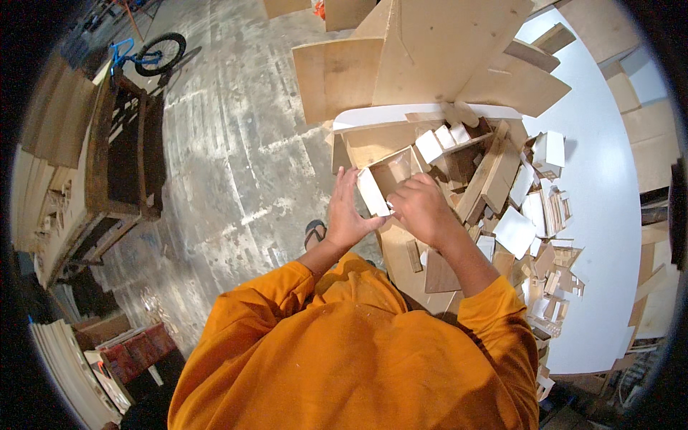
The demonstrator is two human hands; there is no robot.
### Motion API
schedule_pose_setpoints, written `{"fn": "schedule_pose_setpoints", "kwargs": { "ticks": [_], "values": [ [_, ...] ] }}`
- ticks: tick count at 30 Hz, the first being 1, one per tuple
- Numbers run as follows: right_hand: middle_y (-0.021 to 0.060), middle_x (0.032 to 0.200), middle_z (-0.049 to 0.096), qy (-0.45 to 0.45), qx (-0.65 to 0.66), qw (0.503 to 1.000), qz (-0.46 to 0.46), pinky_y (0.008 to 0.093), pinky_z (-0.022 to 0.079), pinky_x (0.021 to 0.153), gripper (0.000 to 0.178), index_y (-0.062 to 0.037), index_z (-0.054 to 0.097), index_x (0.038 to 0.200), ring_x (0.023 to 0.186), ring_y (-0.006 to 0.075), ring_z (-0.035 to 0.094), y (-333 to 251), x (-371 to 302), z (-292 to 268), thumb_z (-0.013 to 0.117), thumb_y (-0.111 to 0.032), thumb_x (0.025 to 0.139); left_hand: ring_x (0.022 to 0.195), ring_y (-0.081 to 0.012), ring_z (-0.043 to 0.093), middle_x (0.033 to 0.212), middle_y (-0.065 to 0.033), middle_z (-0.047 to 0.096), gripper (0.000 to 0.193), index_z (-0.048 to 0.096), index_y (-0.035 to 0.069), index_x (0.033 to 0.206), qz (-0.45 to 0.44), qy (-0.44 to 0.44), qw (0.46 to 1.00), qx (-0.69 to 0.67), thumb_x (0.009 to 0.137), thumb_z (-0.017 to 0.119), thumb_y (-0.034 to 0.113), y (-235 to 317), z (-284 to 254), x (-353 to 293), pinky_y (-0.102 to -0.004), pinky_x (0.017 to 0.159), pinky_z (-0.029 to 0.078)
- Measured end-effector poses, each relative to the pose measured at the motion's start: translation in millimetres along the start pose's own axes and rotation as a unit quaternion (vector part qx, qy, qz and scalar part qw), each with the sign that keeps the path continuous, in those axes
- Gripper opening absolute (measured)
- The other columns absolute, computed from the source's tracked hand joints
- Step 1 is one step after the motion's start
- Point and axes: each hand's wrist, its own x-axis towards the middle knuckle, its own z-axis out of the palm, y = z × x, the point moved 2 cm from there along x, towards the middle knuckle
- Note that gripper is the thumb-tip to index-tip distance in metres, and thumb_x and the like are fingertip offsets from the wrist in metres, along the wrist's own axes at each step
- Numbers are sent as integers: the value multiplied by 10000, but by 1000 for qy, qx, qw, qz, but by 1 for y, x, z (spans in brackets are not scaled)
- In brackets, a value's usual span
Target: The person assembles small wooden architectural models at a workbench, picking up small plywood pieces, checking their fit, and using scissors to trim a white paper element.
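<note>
A small open wooden box (373, 192) with a white outer side is between my hands, above a wooden tray-like surface. My left hand (349, 215) grips it from the left, fingers along the side and thumb under the near end. Curled at the box's near right corner are the fingers of my right hand (421, 208). A tiny white bit shows at those fingertips, too small to name. Beyond my right hand stand several small white-topped blocks (444, 137). A long wooden strip (484, 172) leans across the pile beside them.
Wood offcuts and white pieces (514, 233) heap up on the right, on a large white tabletop (598, 215). Big plywood sheets (437, 54) stand at the far side. A wooden workbench (107, 158) is on the left, with a blue bicycle (136, 56) behind it on the concrete floor (222, 143).
</note>
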Motion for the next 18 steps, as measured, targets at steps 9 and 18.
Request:
{"fn": "schedule_pose_setpoints", "kwargs": {
  "ticks": [9,18],
  "values": [
    [76,716,610,7,8,1000,10,385,437,813,78,-91,612,728,774,245,603,-1,-1,2,586,-164,722,1331,-469,287,1343,-232,427,974,377,12,1323,24,7,1000,-7,501,841,250,0,-2,3,-489,1097,281],
    [74,695,604,15,1,1000,8,383,439,802,72,-87,610,729,765,241,604,-3,-1,1,577,-149,718,1340,-451,289,1348,-230,432,968,400,0,1303,19,13,1000,-11,485,848,256,0,-1,2,-485,1096,286]
  ]
}}
